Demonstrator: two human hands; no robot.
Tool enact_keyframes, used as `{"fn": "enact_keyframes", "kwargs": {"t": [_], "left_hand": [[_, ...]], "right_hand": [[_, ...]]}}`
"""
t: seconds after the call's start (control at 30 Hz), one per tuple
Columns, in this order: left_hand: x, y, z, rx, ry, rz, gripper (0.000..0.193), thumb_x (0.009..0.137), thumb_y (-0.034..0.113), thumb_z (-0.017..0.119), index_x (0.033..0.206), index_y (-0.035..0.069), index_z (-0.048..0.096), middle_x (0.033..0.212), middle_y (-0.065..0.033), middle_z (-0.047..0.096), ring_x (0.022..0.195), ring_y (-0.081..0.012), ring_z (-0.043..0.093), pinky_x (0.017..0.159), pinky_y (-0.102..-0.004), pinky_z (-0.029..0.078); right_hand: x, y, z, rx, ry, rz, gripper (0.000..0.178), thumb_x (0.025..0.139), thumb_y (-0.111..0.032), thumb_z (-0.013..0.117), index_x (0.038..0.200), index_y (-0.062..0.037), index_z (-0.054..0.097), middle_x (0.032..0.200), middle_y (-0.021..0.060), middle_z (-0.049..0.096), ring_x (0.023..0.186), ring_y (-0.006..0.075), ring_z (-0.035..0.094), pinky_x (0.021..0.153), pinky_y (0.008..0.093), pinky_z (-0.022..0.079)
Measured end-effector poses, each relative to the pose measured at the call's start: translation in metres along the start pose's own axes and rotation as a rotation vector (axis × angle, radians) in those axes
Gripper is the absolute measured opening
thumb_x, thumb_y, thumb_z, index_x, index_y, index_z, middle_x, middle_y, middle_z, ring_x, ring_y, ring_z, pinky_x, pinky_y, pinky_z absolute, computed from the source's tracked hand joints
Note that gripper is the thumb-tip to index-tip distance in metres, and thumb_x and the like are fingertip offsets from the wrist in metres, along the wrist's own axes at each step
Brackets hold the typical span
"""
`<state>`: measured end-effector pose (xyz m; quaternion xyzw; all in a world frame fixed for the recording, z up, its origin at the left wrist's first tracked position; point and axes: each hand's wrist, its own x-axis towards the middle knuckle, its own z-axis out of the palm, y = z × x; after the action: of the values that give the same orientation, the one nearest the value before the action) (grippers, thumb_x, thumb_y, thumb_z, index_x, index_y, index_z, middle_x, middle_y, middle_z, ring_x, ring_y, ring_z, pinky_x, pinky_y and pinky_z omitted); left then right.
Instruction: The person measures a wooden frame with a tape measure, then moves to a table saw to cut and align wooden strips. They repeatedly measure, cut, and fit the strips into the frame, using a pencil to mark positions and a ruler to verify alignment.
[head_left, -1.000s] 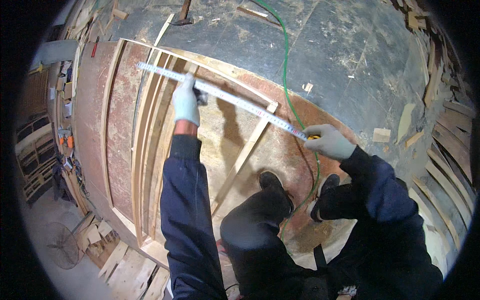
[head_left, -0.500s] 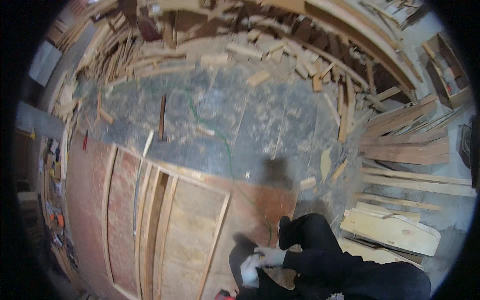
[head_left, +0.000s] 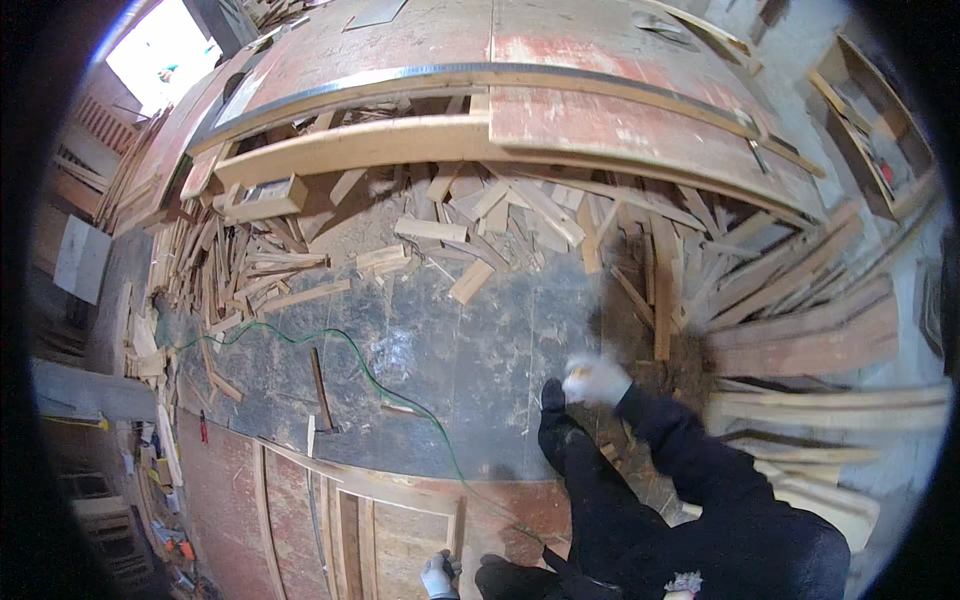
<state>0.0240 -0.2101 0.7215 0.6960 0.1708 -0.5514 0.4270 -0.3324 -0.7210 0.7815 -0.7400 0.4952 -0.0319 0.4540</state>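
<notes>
My right hand (head_left: pixel 597 381), in a pale glove, reaches forward over the dark floor, beside my outstretched foot. It is smeared by motion; its fingers look closed round a small yellowish bit that I cannot name. At the lower edge my left hand (head_left: pixel 440 575), in a pale glove with dark fingers, is beside the near right corner of a wooden frame panel (head_left: pixel 412 535). Its fingers bend inward, and whether they touch the frame or hold anything is unclear. The panel lies on a reddish board (head_left: pixel 225 475), its slats running toward me.
A green cord (head_left: pixel 400 397) snakes across the floor past a hammer (head_left: pixel 321 392). Ahead, wood offcuts (head_left: pixel 430 230) heap beneath a long workbench (head_left: pixel 570 125) with a straight metal-edged bar. Planks (head_left: pixel 830 345) stack at the right. Red-handled pliers (head_left: pixel 203 428) lie left.
My hands, together near my lap before, are now apart: the right has moved forward, the left down beside the frame. The view has tilted up, showing the workbench.
</notes>
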Motion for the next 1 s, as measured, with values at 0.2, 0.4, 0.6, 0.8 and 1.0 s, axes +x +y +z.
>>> {"fn": "enact_keyframes", "kwargs": {"t": [0.2, 0.4, 0.6, 0.8, 1.0], "left_hand": [[-0.022, 0.091, 0.219, 0.362, -0.183, 0.221, 0.022, 0.102, 0.013, 0.060, 0.117, -0.001, 0.070, 0.094, -0.0111, 0.073, 0.083, -0.0207, 0.071, 0.075, -0.0337, 0.058], [-0.033, 0.174, 0.329, 0.750, -0.355, 0.575, 0.031, 0.105, 0.019, 0.056, 0.126, -0.001, 0.068, 0.104, -0.0122, 0.074, 0.089, -0.0179, 0.070, 0.075, -0.0304, 0.056], [0.005, 0.213, 0.337, 0.719, -0.308, 0.348, 0.034, 0.107, 0.028, 0.055, 0.122, -0.001, 0.066, 0.091, -0.0027, 0.069, 0.074, -0.0101, 0.063, 0.065, -0.0246, 0.051], [0.036, 0.288, 0.357, 0.262, -0.412, 0.164, 0.029, 0.106, 0.027, 0.057, 0.115, 0.003, 0.071, 0.086, -0.0005, 0.068, 0.067, -0.0089, 0.061, 0.057, -0.0249, 0.047], [0.077, 0.419, 0.335, -0.027, -0.387, 0.090, 0.029, 0.103, 0.026, 0.060, 0.114, 0.002, 0.072, 0.091, -0.0028, 0.071, 0.071, -0.0103, 0.065, 0.061, -0.0263, 0.050]], "right_hand": [[0.214, -0.057, -0.330, -0.459, 0.664, -0.077, 0.055, 0.081, -0.027, 0.075, 0.131, -0.0081, 0.066, 0.113, 0.0195, 0.069, 0.103, 0.0341, 0.068, 0.092, 0.0443, 0.054], [0.316, -0.035, -0.372, -0.785, 0.720, 0.062, 0.053, 0.093, -0.041, 0.061, 0.137, -0.0124, 0.065, 0.135, 0.0188, 0.063, 0.126, 0.0401, 0.056, 0.108, 0.0526, 0.044], [0.333, 0.016, -0.370, -0.767, 0.822, -0.052, 0.048, 0.093, -0.034, 0.065, 0.135, -0.0110, 0.066, 0.132, 0.0229, 0.064, 0.128, 0.0419, 0.056, 0.109, 0.0541, 0.043], [0.341, 0.025, -0.371, -0.910, 0.756, 0.065, 0.050, 0.093, -0.036, 0.066, 0.136, -0.0099, 0.063, 0.133, 0.0220, 0.062, 0.125, 0.0415, 0.056, 0.107, 0.0545, 0.044], [0.363, -0.065, -0.366, -0.643, 0.676, 0.268, 0.049, 0.090, -0.032, 0.070, 0.129, -0.0024, 0.065, 0.130, 0.0224, 0.062, 0.123, 0.0390, 0.057, 0.106, 0.0488, 0.046]]}}
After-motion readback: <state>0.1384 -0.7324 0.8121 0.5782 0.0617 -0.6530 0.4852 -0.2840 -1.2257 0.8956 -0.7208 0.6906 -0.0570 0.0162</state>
